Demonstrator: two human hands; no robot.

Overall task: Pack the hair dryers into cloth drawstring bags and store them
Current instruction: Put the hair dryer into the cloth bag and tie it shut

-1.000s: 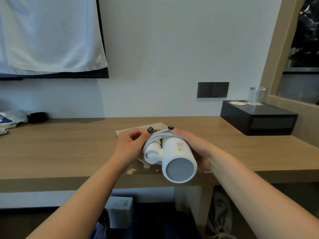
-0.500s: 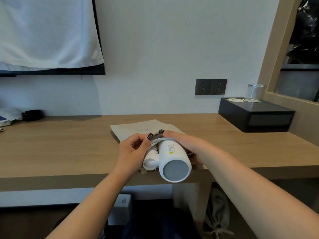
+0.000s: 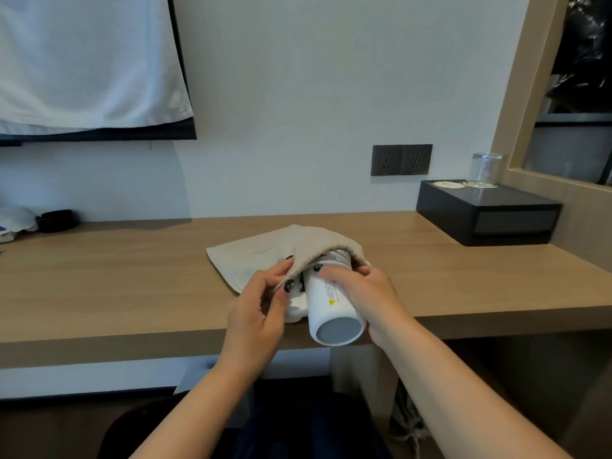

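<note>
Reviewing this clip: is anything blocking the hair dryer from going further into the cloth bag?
Nothing visible blocks it. The left hand lifts the cloth bag by its mouth edge, and the hair dryer, held by the right hand, already has its far end under the cloth. Inside the bag is hidden.

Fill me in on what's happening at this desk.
A person is packing a white hair dryer into a beige cloth bag on the wooden desk. The left hand pinches the bag's open edge and lifts it, while the right hand grips the dryer's barrel. Only the far end is under the cloth; most of it is outside.
</note>
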